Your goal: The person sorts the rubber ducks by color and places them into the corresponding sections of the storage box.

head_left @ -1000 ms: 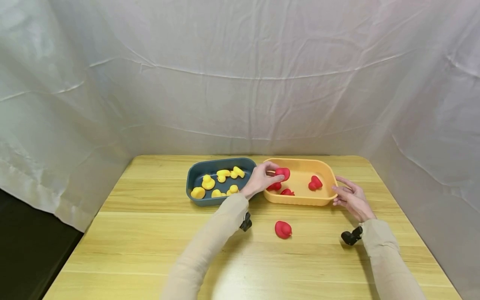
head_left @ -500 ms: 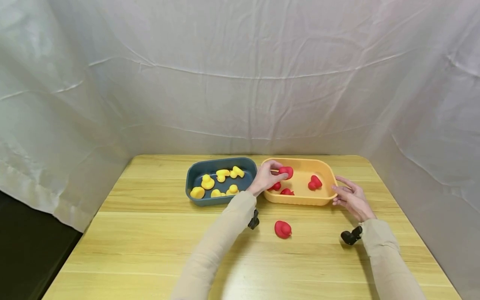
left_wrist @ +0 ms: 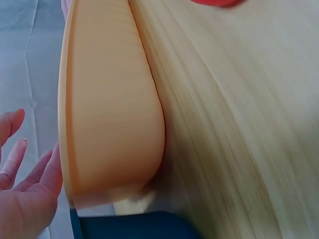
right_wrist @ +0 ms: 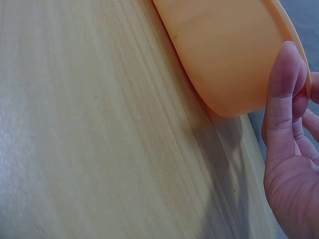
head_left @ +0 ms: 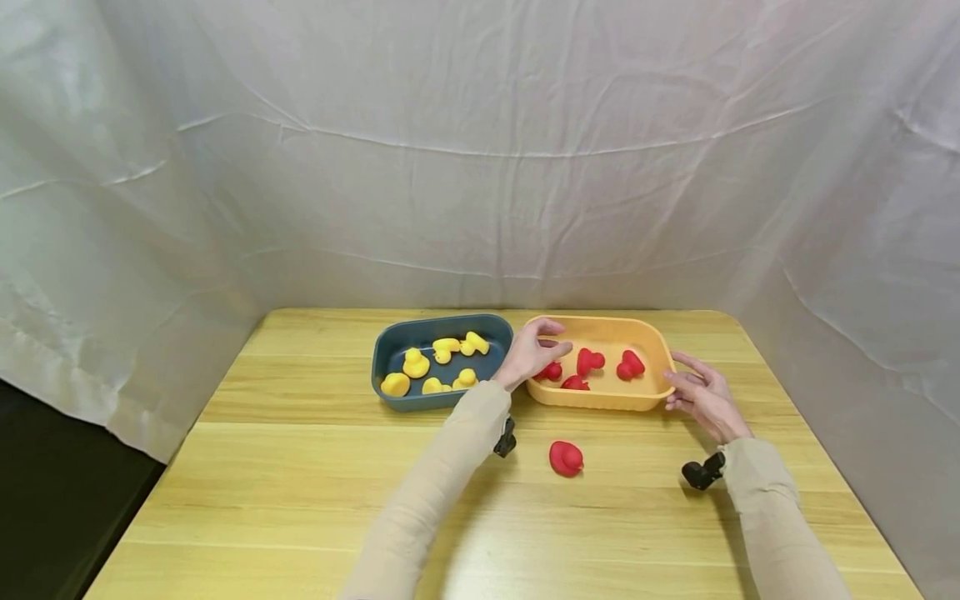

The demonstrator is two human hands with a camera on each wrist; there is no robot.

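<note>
My left hand hovers over the left end of an orange tray, thumb and fingers spread with nothing between them. Just right of its fingertips a red rubber duck lies in the tray. Other red ducks lie there too: one at the right, one by the front wall, and one partly hidden under the hand. At the tray's right end, my right hand holds the rim; the right wrist view shows its thumb against the outer wall.
A dark blue tray with several yellow rubber ducks stands close beside the orange one, under my left wrist. Another red duck lies on the wooden table in front. Pale curtains hang around the back and sides.
My left hand moved slightly right with a red duck, then let go of it; the duck now lies in the orange tray. The right hand has stayed at the rim.
</note>
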